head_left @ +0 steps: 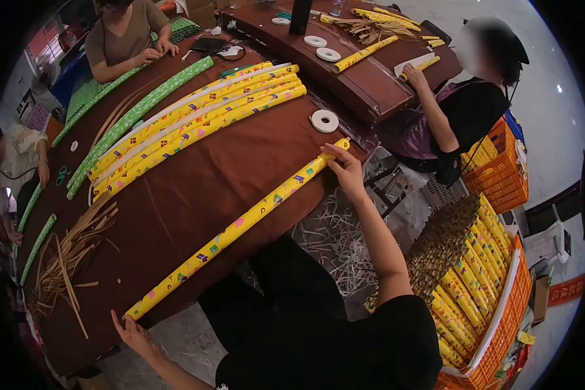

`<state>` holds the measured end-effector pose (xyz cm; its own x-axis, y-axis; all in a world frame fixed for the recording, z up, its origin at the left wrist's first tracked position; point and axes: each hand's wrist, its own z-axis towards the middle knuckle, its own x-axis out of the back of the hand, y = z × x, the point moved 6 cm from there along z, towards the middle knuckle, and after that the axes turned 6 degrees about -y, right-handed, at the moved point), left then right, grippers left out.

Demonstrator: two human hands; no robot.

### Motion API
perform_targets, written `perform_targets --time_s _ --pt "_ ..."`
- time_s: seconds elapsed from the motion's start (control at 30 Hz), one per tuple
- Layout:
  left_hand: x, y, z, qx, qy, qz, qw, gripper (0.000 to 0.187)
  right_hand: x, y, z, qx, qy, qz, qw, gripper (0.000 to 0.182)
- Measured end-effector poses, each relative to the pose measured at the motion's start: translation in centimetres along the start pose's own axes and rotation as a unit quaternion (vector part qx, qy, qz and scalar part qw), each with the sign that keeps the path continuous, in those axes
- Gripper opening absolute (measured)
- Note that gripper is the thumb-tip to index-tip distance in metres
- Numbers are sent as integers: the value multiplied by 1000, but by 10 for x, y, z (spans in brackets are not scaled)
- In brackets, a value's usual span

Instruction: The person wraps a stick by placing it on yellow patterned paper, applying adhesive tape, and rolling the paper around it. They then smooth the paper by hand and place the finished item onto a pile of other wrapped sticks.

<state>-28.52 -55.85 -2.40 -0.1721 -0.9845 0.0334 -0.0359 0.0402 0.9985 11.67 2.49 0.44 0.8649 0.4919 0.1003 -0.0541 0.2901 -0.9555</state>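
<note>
A long yellow wrapping paper roll [235,229] with a colourful print lies slantwise over the front edge of the brown-covered table. My right hand [346,170] grips it near its upper end, thumb and fingers around the paper. At the lower end, my left hand [135,335] holds the roll's tip between thumb and fingers, one finger stretched past the end. Beyond it lies a row of yellow rolls [201,123], some with white strips between them. A white tape roll [324,121] rests close to my right hand.
Brown paper strips [71,253] lie at the table's left. Green rolls [140,123] rest farther back. An orange crate [500,318] packed with yellow rolls stands at my right, and shredded paper [338,244] covers the floor. Co-workers sit across and at the right, one holding a yellow roll [424,66].
</note>
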Motion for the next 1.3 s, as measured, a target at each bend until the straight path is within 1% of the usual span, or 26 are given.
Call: perform_targets --time_s 0.07,0.13,0.27,0.33,0.37,0.4,0.43,0.47,0.53,0.57,0.63,0.67,0.73,0.8,0.87,0.9,0.93,0.97,1.03,1.1,1.13,1.17,1.2,1.23,1.27,1.3 --pt "-1 2 -1 -4 -2 -2 1000 54 -1 1 0 0 5 -7 1000 39" --pt "-5 7 -3 -8 6 -1 1000 54 -4 -7 -1 37 7 -110 993 39" --pt "-10 14 -8 17 29 19 999 53 3 3 2 27 -17 -60 998 44" --pt "-5 7 -2 9 17 2 1000 53 11 -6 -2 49 47 -13 998 53" --pt "-3 4 -1 8 17 1 1000 53 15 -11 -10 57 121 -168 977 59" --pt "-4 5 -2 10 18 5 1000 53 7 -31 -14 106 139 -343 923 59" --pt "-4 6 -2 13 18 10 1000 53 -6 -49 -18 151 152 -505 836 59" --pt "-2 4 -1 12 18 9 1000 53 -16 -50 -20 162 133 -469 858 55" --pt "4 -3 4 17 3 22 1000 53 -49 -60 -26 153 40 -451 878 52" --pt "5 -6 6 16 1 22 1000 53 -65 -65 -30 177 -1 -490 854 52" --pt "7 -8 6 13 4 14 1000 53 -97 -74 -39 226 -117 -499 829 54" --pt "6 -7 6 13 4 14 1000 53 -110 -73 -43 257 -150 -508 808 59" --pt "4 -6 4 11 2 10 1000 53 -128 -70 -49 293 -215 -477 800 62" --pt "2 -1 2 15 7 15 1000 53 -131 -71 -48 310 -208 -471 799 60" --pt "-3 4 -1 20 11 20 1000 53 -130 -69 -45 315 -225 -483 785 56" --pt "-5 9 -3 16 36 48 998 53 -128 -70 -44 315 -225 -483 785 56" --pt "-7 16 -5 11 61 76 995 52 -128 -71 -46 333 -240 -488 770 54" --pt "-10 26 -8 7 61 77 995 52 -128 -72 -49 351 -254 -492 756 52" --pt "-19 55 -18 -38 43 77 995 51 -115 -82 -59 381 -230 -497 745 51" --pt "-28 81 -22 -78 70 53 993 51 -102 -91 -71 381 -220 -518 734 53" --pt "-50 111 -33 -103 88 13 991 51 -95 -96 -78 383 -209 -542 719 54" --pt "-48 111 -27 -180 54 -2 982 52 -89 -97 -84 380 -187 -523 740 55" --pt "-57 121 -30 -191 48 -32 980 53 -80 -88 -91 368 -166 -513 757 54" --pt "-66 133 -36 -196 38 11 980 57 -72 -72 -101 360 -145 -535 750 55" --pt "-88 151 -43 -241 30 -72 967 63 -64 -60 -110 320 -132 -488 801 47" --pt "-96 148 -43 -270 -29 -125 954 75 -58 -38 -122 323 -65 -491 806 38"
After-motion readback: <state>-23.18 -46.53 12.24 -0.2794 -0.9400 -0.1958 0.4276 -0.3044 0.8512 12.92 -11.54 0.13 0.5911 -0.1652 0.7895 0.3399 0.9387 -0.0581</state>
